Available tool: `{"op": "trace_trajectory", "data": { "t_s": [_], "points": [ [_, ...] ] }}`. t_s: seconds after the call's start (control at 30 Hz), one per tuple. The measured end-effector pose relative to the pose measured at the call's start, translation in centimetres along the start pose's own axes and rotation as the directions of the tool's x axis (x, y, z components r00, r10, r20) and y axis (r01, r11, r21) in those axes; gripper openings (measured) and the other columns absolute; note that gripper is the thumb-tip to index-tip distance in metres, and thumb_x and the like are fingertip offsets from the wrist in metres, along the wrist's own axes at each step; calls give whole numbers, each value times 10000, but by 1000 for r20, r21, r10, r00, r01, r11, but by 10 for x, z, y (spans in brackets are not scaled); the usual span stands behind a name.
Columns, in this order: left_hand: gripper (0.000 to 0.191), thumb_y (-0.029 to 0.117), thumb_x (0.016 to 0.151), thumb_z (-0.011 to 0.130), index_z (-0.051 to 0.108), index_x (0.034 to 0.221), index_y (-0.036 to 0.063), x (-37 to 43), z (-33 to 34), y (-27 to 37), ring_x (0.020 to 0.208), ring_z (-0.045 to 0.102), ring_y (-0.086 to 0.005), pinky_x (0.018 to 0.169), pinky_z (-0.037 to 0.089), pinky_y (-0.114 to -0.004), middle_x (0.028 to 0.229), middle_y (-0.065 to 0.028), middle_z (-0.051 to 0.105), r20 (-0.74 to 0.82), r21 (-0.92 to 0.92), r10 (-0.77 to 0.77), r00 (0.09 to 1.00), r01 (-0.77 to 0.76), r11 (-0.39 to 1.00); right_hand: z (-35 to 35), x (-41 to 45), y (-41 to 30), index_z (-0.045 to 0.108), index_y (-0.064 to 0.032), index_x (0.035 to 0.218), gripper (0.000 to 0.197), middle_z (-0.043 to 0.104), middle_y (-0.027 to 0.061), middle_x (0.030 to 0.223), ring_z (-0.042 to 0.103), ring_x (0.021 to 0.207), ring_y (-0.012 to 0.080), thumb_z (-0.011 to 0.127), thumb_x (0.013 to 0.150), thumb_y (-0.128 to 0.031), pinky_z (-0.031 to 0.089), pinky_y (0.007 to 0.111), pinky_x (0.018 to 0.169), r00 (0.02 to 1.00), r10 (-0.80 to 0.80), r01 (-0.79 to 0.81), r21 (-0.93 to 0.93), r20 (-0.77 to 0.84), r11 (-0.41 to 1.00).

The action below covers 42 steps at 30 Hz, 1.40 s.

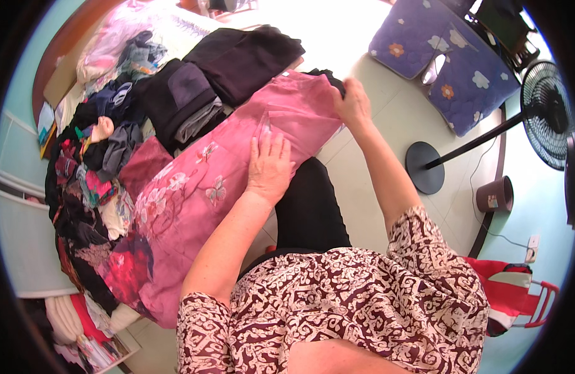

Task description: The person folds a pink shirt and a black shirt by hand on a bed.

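Note:
A long pink floral garment [231, 154] stretches diagonally in front of me across the bed, with white orchid prints along it and a red flower print near its lower left end. Palm down, my left hand [270, 168] rests flat on its middle with the fingers a little apart. My right hand [353, 104] grips the far right edge, its fingertips partly hidden behind the cloth. Some black fabric [331, 77] shows just beyond that edge. Behind the garment lie a folded dark stack [175, 89] and a larger folded black garment [250, 56].
Loose mixed clothes [95, 177] are heaped to the left. A white drawer [123, 357] with clothes stands pulled out at lower left. On the right are a standing fan [425, 167], a brown bin [494, 195], a purple floral quilted cover [474, 89] and a red trolley bag [511, 294].

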<state>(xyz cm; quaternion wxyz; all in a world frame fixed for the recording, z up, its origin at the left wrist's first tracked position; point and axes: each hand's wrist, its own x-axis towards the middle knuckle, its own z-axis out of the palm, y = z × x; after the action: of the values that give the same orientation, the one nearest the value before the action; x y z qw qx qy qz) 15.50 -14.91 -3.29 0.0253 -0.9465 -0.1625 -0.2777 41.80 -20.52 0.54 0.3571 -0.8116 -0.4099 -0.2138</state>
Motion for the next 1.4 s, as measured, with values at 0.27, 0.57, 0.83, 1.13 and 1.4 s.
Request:
{"op": "trace_trajectory", "data": {
  "t_s": [0.27,0.57,0.83,1.13,1.4],
  "points": [
    [558,116,832,626,416,1321,-50,16,-2,40,1057,557,-345,924,458,-389,1151,-219,541,18,-533,-193,981,173,828,-2,-53,29,565,-59,939,401,578,9,753,571,644,112,671,865,-438,483,263,575,576,495,-811,527,650,252],
    [797,397,910,599,152,1499,99,23,28,-15,1075,567,-262,860,497,-398,1318,-145,466,602,-779,-439,667,611,-139,2,-25,-30,605,-82,910,103,585,-1,844,554,734,99,625,811,-105,470,257,638,766,149,-634,773,625,19],
    [1047,834,721,467,288,1449,103,0,-25,-37,1277,407,-371,1082,302,-529,1386,-182,391,646,-487,-208,734,188,-853,-12,-34,-137,573,-1,830,150,247,185,1521,254,1414,310,604,692,-51,346,408,1060,539,-706,13,834,459,552],
    [651,507,922,501,418,1348,22,-35,-42,-49,1251,459,-302,1058,370,-474,1347,-136,483,603,-562,-412,683,-3,-827,8,-62,-122,597,54,835,273,566,182,1258,556,1140,267,616,877,-215,439,336,940,725,-461,-29,692,511,722],
    [203,74,886,568,547,1072,-3,-84,-44,-41,765,661,-234,673,575,-384,953,-109,655,801,-598,-399,447,637,-487,25,-54,-92,579,31,969,477,654,203,878,641,892,349,692,781,-393,502,414,793,715,-178,55,199,676,978]
  ]
}}
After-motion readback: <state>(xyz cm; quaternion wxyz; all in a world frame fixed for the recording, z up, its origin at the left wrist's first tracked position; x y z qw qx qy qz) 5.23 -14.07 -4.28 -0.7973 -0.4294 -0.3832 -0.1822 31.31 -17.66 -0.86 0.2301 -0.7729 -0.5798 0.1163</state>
